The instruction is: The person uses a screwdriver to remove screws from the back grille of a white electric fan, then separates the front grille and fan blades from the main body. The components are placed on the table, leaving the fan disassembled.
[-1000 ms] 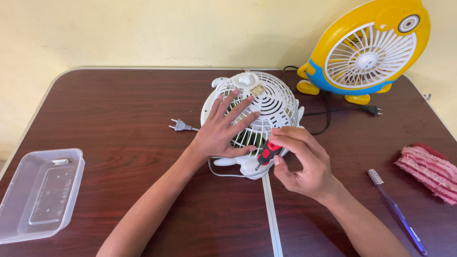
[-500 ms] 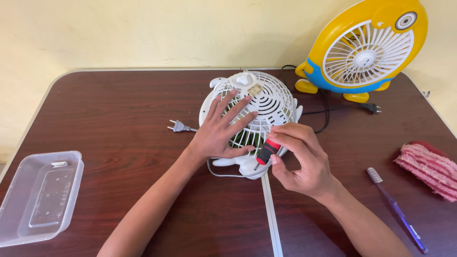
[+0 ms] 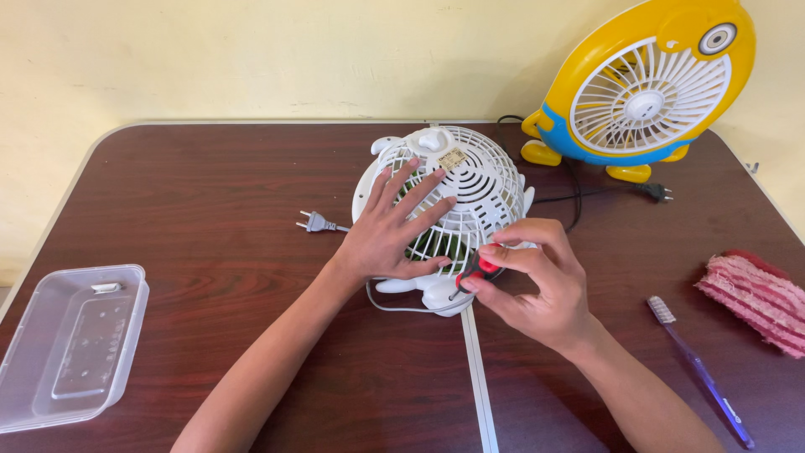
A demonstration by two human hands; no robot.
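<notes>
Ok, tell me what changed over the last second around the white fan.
The right hand has curled its fingers round the red and black screwdriver, twisting it at the rim of the white fan; less of the handle shows. The left hand stays flat on the grille. Yellow fan, toothbrush and plastic container unmoved.

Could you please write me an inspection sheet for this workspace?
Surface: dark wood-grain table, pale seam strip down the middle.
Job's things: white fan lying grille up; red-and-black screwdriver at its base.
Clutter: clear plastic container, toothbrush, pink cloth.
Hands: left hand flat on the grille; right hand grips the screwdriver.
Cables: grey plug; black cord.
Surroundings: yellow-and-blue fan, cream wall.
</notes>
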